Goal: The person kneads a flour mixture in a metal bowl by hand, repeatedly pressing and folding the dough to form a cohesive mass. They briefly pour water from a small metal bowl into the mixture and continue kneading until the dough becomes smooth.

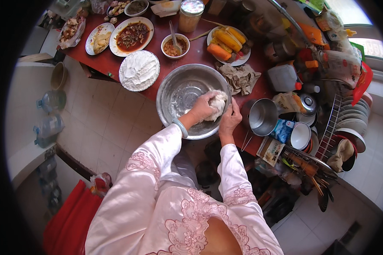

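Note:
A large metal bowl (172,95) stands at the front edge of the red table, its inner wall smeared with flour. Inside it, against the right side, my left hand (205,106), with a pale bangle at the wrist, grips a lump of dough (218,103). My right hand (230,118) holds the bowl's right rim, thumb on top. Left of the bowl sits a plate heaped with white flour (139,70). Behind the bowl is a small bowl of brown sauce (169,49) with a spoon in it. Crumpled brown cloth or paper (239,78) lies just right of the bowl.
Plates of food, one with corn (226,38), and a lidded jar (190,17) line the back of the red table (79,65). A metal pot (263,117) stands close on the right, beside stacked bowls, bottles and a dish rack (330,127). Large plastic bottles (49,126) are at the far left.

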`<state>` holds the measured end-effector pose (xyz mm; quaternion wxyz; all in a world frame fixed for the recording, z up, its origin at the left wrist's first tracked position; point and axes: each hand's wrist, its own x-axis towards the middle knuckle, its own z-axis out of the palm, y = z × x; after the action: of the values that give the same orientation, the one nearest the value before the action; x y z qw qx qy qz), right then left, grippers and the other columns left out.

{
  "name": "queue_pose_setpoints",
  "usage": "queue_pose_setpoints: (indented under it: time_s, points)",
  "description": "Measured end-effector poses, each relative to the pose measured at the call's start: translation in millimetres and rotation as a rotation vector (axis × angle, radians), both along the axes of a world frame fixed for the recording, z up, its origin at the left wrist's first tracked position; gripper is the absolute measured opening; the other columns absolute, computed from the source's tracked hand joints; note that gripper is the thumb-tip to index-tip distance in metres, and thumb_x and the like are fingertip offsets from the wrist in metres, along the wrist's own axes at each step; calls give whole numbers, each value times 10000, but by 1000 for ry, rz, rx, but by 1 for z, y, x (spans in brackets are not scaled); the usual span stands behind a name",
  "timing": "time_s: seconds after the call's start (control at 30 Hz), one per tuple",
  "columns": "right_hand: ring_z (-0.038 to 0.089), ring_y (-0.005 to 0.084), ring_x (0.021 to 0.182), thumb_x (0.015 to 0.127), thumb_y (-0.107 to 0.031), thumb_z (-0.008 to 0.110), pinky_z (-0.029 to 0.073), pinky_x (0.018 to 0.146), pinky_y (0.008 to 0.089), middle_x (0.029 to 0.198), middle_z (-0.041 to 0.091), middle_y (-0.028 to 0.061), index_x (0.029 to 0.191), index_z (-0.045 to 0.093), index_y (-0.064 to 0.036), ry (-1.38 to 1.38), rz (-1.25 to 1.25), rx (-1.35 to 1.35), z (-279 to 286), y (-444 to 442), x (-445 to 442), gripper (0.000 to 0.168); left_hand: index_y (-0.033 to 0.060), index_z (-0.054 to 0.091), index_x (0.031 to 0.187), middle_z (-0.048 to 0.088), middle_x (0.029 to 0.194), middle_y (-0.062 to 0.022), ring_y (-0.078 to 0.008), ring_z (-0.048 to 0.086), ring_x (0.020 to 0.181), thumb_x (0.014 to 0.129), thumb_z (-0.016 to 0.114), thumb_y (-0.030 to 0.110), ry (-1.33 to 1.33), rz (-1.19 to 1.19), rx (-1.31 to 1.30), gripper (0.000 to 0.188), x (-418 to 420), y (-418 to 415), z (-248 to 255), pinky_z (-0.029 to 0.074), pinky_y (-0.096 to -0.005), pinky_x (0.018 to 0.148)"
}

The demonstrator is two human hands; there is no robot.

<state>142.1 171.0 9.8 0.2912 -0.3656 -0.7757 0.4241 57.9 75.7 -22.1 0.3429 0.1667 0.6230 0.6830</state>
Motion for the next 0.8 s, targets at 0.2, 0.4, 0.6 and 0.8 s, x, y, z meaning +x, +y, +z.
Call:
queue_pose_setpoints:
  time_s: [0.2, 0.4, 0.6, 0.8]
  points:
    - [672, 262, 897, 872, 35, 521, 501, 813, 327, 984, 692, 182, 1070, 661, 50, 68, 127, -55, -2, 19, -7, 243, 62, 646, 1142, 667, 1060, -99, -226, 625, 1028, 653, 654, 22, 220, -626, -73, 491, 3, -36, 19, 461, -321, 924]
    - [650, 262, 972, 906, -20, 521, 480, 861, 333, 1049, 675, 181, 1131, 626, 50, 34, 311, -78, 13, 34, -23, 258, 49, 620, 1165, 614, 1166, -174, -339, 574, 1118, 696, 651, 44, 326, -493, -72, 470, 6, -32, 12, 441, -375, 968]
    - [625, 283, 1043, 922, -41, 495, 461, 923, 353, 1128, 651, 183, 1220, 585, 51, 1, 9, -153, 3, -17, 25, 325, 20, 413, 1305, 449, 1292, -223, -386, 441, 1235, 728, 674, 115, 360, 182, -368, 640, 2, 0, -5, 363, -417, 1045]
    - [636, 177, 952, 925, -4, 457, 480, 872, 298, 1072, 685, 125, 1186, 607, 60, 34, -35, -89, -8, -1, 14, 308, 67, 572, 1203, 566, 1183, -188, -362, 540, 1133, 732, 664, 117, 372, -210, -86, 483, 9, 0, 0, 427, -388, 975]
